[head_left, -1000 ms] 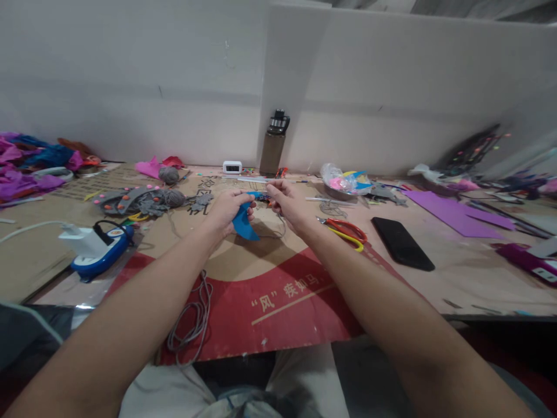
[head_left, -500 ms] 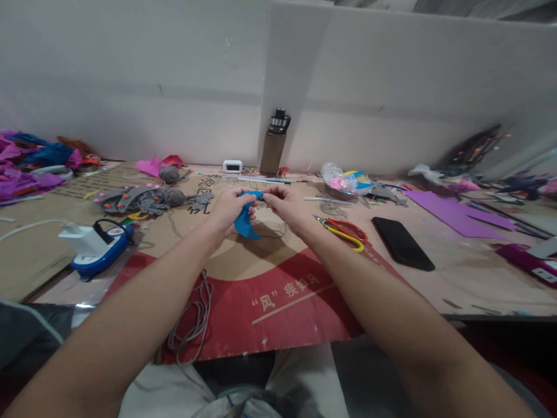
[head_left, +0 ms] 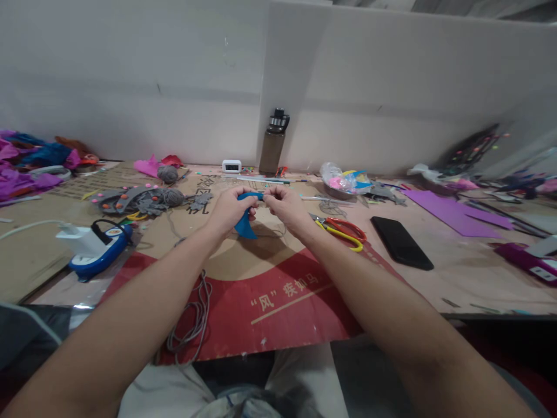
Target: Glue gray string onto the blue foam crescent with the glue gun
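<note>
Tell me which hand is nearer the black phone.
Right. The right hand is left of the black phone, with the red-and-yellow-handled tool lying between; the left hand is farther left, holding the blue piece.

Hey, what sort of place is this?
Probably a craft workspace: a gray yarn ball and purple sheets lie on the table, and the left hand holds a blue piece.
</note>
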`<state>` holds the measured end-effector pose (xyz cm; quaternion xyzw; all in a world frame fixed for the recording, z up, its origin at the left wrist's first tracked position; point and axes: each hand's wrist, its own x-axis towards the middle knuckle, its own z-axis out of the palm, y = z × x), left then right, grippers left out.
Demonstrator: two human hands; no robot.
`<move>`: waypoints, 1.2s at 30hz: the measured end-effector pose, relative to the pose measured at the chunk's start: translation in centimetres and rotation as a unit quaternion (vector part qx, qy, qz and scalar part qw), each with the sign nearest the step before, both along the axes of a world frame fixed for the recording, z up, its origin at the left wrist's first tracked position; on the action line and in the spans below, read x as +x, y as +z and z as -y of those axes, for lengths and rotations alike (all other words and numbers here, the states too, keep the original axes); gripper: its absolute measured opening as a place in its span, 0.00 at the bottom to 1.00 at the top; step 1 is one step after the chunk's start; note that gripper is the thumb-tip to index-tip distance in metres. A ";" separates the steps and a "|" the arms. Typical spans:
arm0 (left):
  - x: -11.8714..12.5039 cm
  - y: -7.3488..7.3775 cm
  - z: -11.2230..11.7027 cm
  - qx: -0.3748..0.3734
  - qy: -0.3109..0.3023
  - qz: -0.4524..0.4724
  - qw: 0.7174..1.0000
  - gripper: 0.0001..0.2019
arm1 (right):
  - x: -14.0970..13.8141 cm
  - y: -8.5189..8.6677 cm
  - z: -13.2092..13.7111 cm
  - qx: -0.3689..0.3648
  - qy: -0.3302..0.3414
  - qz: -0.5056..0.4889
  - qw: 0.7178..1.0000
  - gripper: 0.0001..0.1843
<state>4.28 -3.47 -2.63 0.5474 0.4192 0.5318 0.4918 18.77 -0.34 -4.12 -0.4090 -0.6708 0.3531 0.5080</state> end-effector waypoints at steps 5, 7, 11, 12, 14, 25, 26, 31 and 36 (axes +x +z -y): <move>0.0 0.0 0.0 0.005 -0.003 0.004 1.000 0.07 | -0.2 0.1 0.3 -0.003 -0.001 0.001 1.000 0.07; 0.0 0.1 -0.1 -0.018 -0.003 0.030 0.999 0.06 | -0.2 0.2 0.4 0.002 0.007 0.005 1.000 0.09; -0.2 0.1 -0.3 -0.059 0.018 0.075 0.995 0.06 | -0.1 0.2 0.3 0.018 0.017 0.016 1.000 0.19; -0.3 0.2 -0.3 -0.063 0.019 0.081 0.995 0.05 | -0.1 0.1 0.2 0.020 0.017 0.016 1.000 0.22; -0.3 0.3 -0.3 -0.066 0.015 0.088 0.994 0.04 | 0.0 -0.1 0.1 0.021 0.015 0.014 1.000 0.24; -0.3 0.5 -0.1 -0.060 0.006 0.098 0.993 0.07 | 0.5 0.0 -0.3 0.060 0.016 0.037 0.997 0.08; -0.4 0.5 -0.1 -0.056 0.005 0.097 0.994 0.07 | 0.6 0.1 -0.3 0.063 0.012 0.048 0.997 0.06; -0.6 0.4 -0.5 -0.036 0.009 0.072 0.997 0.08 | 0.8 0.8 0.2 0.067 -0.010 0.063 0.996 0.09; -0.8 0.5 -0.5 -0.024 -0.001 0.037 0.999 0.09 | 0.8 1.2 0.5 0.080 -0.002 0.054 0.995 0.09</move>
